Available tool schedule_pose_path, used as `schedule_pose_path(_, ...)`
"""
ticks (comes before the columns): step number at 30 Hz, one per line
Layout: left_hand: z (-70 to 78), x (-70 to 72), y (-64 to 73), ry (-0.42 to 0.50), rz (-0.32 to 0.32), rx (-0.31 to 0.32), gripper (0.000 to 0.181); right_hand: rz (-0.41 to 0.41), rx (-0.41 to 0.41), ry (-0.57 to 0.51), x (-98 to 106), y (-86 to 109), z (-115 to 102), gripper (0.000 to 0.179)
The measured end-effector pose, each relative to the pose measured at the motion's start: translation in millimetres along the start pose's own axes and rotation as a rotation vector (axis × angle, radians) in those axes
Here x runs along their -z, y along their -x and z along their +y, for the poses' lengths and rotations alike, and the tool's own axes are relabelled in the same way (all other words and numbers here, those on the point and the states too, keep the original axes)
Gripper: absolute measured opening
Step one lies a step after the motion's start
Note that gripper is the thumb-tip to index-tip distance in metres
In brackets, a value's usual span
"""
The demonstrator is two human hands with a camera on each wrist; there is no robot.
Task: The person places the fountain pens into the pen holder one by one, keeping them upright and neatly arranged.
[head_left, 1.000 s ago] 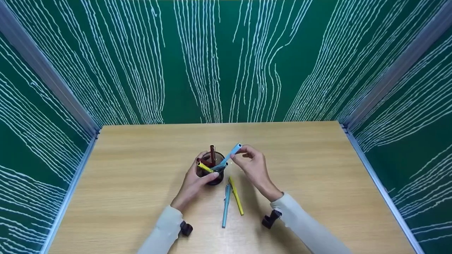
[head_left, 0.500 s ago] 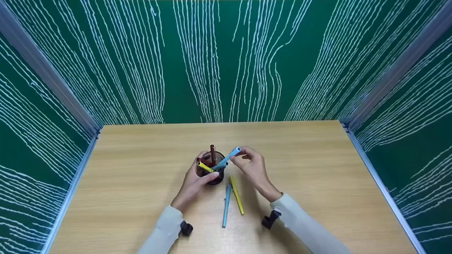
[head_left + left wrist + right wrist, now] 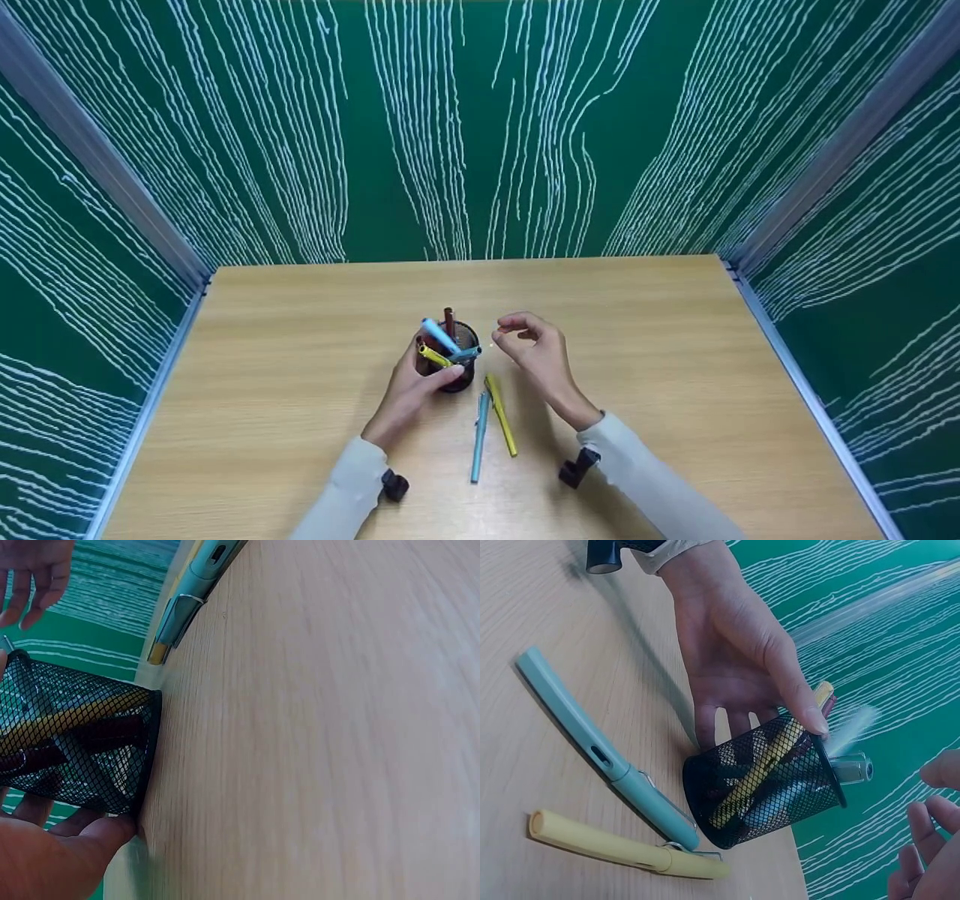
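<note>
Mesh holder (image 3: 784,799) is clasped in the left grip (image 3: 409,384); the right grip (image 3: 538,360), loosely bent around nothing, seems between insertions; next likely calls for pinching a loose pen (image 3: 480,439).

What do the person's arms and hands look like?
The left hand and right hand are bare, with no gloves. The left sleeve and right sleeve look plain pale grey, reaching the wrists. A small, chunky black gadget sits by each cuff.
</note>
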State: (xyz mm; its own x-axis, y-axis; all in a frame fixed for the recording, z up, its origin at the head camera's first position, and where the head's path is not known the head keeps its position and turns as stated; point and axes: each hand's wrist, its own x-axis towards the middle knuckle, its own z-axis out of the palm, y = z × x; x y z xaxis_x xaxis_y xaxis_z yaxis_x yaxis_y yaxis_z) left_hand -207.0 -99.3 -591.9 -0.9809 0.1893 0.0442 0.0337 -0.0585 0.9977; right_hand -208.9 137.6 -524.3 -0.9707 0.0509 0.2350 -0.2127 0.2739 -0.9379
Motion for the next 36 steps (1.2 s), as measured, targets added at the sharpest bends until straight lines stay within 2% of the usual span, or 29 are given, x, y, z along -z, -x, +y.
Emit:
schedule_pose_path(18,-0.2,1.2,-0.1,-0.052,-0.005,0.010,0.091,-0.022,-0.011,0.020,2.2,14.3,26.0,0.013)
schedule_pose_path(24,-0.5,1.1,0.1,-0.060,-0.001,0.013,0.091,-0.046,-0.048,0.013,1.2,21.7,33.7,0.015)
schedule_pose_path(31,1.7,0.6,1.1,-0.085,0.025,0.061,0.093,-0.060,-0.117,0.026,1.2,30.8,45.4,0.018)
schedule_pose_path(36,1.9,0.6,1.7,-0.088,0.029,0.061,0.094,-0.072,-0.145,0.005,0.8,37.4,52.6,0.019)
